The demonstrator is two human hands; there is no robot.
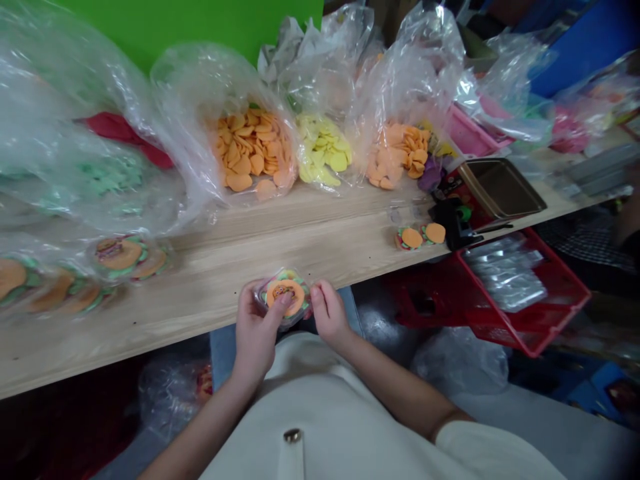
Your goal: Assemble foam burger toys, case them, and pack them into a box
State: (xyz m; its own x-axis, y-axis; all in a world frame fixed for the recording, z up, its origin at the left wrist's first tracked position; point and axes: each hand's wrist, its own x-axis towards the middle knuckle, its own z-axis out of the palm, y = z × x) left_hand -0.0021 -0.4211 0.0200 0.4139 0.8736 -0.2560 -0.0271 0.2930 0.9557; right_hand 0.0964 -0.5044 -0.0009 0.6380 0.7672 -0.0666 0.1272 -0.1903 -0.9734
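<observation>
Cream top [320, 400]: nearest the lens, with a dark round button at the chest and both bare forearms reaching past it toward the grip.

Wooden bench [210, 287]: pale plank running across the whole view, its front edge just below the grip.

Clear plastic bags [250, 87]: heaped along the far side of the bench, well beyond the grip, holding orange and yellow discs.

Red plastic basket [530, 300]: below the bench edge, right of the grip, holding wrapped packets.

Brown tray [500, 187]: far right on the bench, well apart from the grip.

Wrapped discs [120, 260]: a row on the bench, left of the grip.

Loose discs [420, 235]: a pair on the bench, right of the grip.

Open room: bare wood behind the grip and rightward to the loose discs; very little toward the front edge.

Grip: left hand [255, 333] pinching a clear film packet [285, 297], thumb pressed on its face; right hand [327, 313] curled, fingertips [314, 293] against the packet's right side.

Packet place: between both hands, over the bench near its front edge, a round orange-and-green disc inside.
</observation>
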